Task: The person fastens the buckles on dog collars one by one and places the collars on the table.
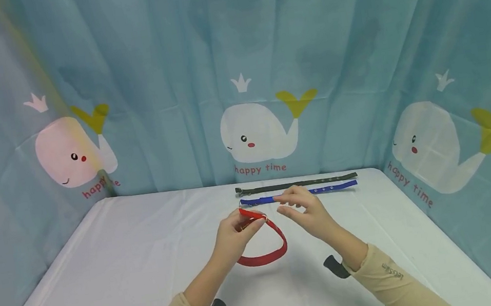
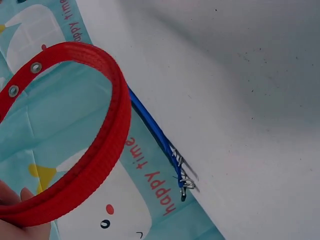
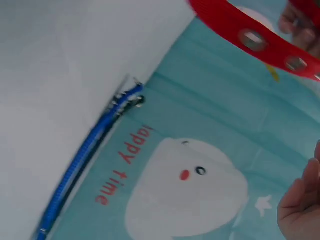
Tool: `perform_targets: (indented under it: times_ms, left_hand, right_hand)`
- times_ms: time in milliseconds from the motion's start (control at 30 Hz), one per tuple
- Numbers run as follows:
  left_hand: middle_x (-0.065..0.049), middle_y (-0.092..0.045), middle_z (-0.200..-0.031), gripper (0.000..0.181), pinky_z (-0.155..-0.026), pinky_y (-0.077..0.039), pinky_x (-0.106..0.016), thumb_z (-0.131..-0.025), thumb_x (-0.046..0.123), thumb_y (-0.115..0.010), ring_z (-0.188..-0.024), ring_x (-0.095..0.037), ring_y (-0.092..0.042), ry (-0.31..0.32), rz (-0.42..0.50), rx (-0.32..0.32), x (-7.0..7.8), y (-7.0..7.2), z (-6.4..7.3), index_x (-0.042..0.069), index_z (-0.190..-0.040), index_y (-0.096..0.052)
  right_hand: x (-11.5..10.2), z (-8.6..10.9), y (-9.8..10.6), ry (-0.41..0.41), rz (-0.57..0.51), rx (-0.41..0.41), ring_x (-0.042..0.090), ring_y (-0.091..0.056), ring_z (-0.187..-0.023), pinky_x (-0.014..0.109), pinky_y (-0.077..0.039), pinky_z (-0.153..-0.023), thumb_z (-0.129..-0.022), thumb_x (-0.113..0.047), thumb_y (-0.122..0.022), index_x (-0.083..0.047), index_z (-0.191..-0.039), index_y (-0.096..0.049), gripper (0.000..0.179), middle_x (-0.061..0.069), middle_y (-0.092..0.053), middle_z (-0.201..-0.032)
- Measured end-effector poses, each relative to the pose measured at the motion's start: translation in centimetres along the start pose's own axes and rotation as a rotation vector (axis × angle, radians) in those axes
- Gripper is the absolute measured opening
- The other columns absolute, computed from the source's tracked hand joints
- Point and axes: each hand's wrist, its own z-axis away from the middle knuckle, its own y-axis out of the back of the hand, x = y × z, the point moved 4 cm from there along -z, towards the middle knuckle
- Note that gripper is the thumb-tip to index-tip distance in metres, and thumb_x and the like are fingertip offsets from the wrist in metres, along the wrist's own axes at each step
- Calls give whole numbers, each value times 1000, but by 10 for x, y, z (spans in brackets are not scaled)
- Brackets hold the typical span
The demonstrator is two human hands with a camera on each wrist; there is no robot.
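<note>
A red collar [image 1: 268,253] with metal eyelets is bent into a loop above the white table [image 1: 126,272]. My left hand [image 1: 237,229] pinches it at the buckle end, where the strap overlaps. In the left wrist view the red collar [image 2: 100,150] curves up from my fingertips [image 2: 15,200]. My right hand [image 1: 296,205] hovers just right of the loop's top, fingers loosely spread and holding nothing. The right wrist view shows the red collar [image 3: 250,35] at the top and part of my right hand's fingers [image 3: 300,200] at the lower right.
A blue collar [image 1: 329,188] and a dark green collar [image 1: 296,184] lie straight, side by side, along the table's back edge. The blue collar [image 2: 155,132] [image 3: 75,175] appears in both wrist views. A teal whale-print curtain [image 1: 170,80] surrounds the table.
</note>
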Motion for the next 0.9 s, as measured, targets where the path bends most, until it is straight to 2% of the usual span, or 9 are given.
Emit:
perform_targets:
  times_ms: [167, 367, 500, 600, 767, 900]
  left_hand:
    - [-2, -59, -84, 12, -59, -44, -23, -87, 12, -73, -71, -14, -50, -44, -69, -76, 3, -5, 0, 4, -96, -75]
    - [2, -52, -74, 10, -57, -44, -21, -87, 13, -74, -70, -11, -48, -90, -138, -124, 2, -12, -1, 3, -86, -75]
    - [4, -49, -70, 10, -56, -41, -20, -86, 11, -75, -67, -11, -46, -93, -165, -131, 1, -14, -1, 4, -78, -74]
    - [4, -48, -69, 10, -55, -41, -20, -85, 11, -75, -67, -12, -46, -75, -186, -127, 1, -14, -1, 4, -78, -74]
    - [3, -54, -74, 10, -60, -47, -21, -84, 13, -76, -71, -13, -53, -55, -189, -137, -1, -14, -1, 4, -87, -75]
    - [1, -58, -77, 15, -62, -50, -21, -85, 14, -76, -74, -15, -56, -49, -192, -148, -3, -15, -3, 3, -95, -75]
  right_hand:
    - [-16, -17, -2, 34, -38, -130, 20, -47, -97, 31, -44, -76, -83, 1, -73, 0, -110, -71, 27, 3, -56, -96]
    - [-26, -26, -11, 81, -25, -249, 19, -43, -96, 32, -40, -75, -81, -3, -76, -3, -102, -75, 21, 2, -53, -95]
    - [-26, -27, -14, 69, -19, -280, 18, -43, -95, 32, -40, -76, -81, -3, -76, -5, -96, -76, 15, 1, -52, -94]
    - [-24, -27, -15, 11, -37, -305, 18, -44, -97, 33, -42, -77, -82, -3, -75, -5, -95, -75, 14, 1, -52, -96]
    - [-23, -29, -16, -83, -87, -322, 18, -47, -97, 34, -44, -78, -87, -5, -71, -5, -99, -72, 12, 1, -56, -99]
    - [-24, -32, -18, -69, -117, -311, 17, -50, -89, 34, -44, -74, -89, -4, -67, -6, -98, -68, 10, 2, -61, -97]
